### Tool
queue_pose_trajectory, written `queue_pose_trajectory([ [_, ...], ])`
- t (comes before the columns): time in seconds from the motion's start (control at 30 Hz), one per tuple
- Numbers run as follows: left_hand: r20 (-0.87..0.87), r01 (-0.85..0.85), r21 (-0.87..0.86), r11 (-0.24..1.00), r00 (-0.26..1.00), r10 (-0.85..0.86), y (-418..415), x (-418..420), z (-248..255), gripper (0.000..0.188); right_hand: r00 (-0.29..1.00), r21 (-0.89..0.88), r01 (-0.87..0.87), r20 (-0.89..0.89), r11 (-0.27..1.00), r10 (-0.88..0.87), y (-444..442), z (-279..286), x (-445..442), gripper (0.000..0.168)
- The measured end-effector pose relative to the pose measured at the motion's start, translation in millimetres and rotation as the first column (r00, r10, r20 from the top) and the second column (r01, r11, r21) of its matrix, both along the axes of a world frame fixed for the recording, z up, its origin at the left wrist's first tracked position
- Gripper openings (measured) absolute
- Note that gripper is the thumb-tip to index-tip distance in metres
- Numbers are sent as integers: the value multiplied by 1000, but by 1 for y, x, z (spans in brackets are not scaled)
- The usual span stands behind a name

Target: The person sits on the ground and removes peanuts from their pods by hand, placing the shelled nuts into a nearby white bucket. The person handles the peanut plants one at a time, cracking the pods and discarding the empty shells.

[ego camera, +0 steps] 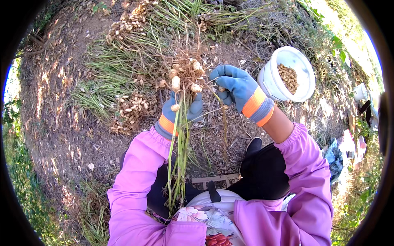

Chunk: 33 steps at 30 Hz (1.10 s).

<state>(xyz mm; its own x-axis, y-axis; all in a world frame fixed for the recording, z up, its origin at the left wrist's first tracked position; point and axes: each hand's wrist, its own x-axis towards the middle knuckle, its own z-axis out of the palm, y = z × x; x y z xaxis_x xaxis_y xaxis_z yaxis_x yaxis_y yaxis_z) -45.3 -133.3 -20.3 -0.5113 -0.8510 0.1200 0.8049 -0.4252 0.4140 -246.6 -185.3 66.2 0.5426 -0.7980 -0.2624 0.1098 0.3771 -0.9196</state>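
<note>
My left hand (181, 107), in a blue-grey glove with an orange cuff, grips a peanut plant just below its roots. Its green stems (181, 141) hang towards my lap, and pods cling to the root cluster (186, 70) at the top. To the right of the roots, my right hand (235, 84), gloved alike, has its fingers curled around a peanut pod (221, 89) and thin root strands. A white plastic bucket (264, 78) stands tilted in view beyond my right hand, with picked peanuts (287, 78) inside.
Pulled peanut plants (114, 70) lie on the ground at the left and top, with pod clusters (132, 107) on their roots. A small white container (360, 92) and plastic bags (334, 160) are at the far right. A wooden frame (215, 178) lies between my legs.
</note>
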Motion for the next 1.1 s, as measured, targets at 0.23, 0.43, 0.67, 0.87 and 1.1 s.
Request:
queue_pose_trajectory([
  [0.23, 97, -143, 68, 987, 986, 136, 8, -3, 16, 51, 938, -397, -182, -344, 900, 38, 5, 2, -7, 16],
  [0.43, 262, -333, 63, 941, 915, 306, 8, -8, 28, 70, 911, -211, -313, -343, 926, 230, 15, -17, 1, 19],
  [0.67, 242, -110, 48, 993, 966, 95, 1, -6, 23, 49, 906, -35, -282, -340, 959, 253, 9, -18, 9, 26],
  [0.87, 403, -302, 66, 951, 880, 251, 7, -14, 31, 53, 959, 185, -163, -202, 969, 200, -6, -18, 0, 18],
  [1.1, 431, -325, 53, 944, 860, 271, 12, -3, 31, 54, 992, -11, 110, 56, 994, -109, -23, -8, -33, 16],
])
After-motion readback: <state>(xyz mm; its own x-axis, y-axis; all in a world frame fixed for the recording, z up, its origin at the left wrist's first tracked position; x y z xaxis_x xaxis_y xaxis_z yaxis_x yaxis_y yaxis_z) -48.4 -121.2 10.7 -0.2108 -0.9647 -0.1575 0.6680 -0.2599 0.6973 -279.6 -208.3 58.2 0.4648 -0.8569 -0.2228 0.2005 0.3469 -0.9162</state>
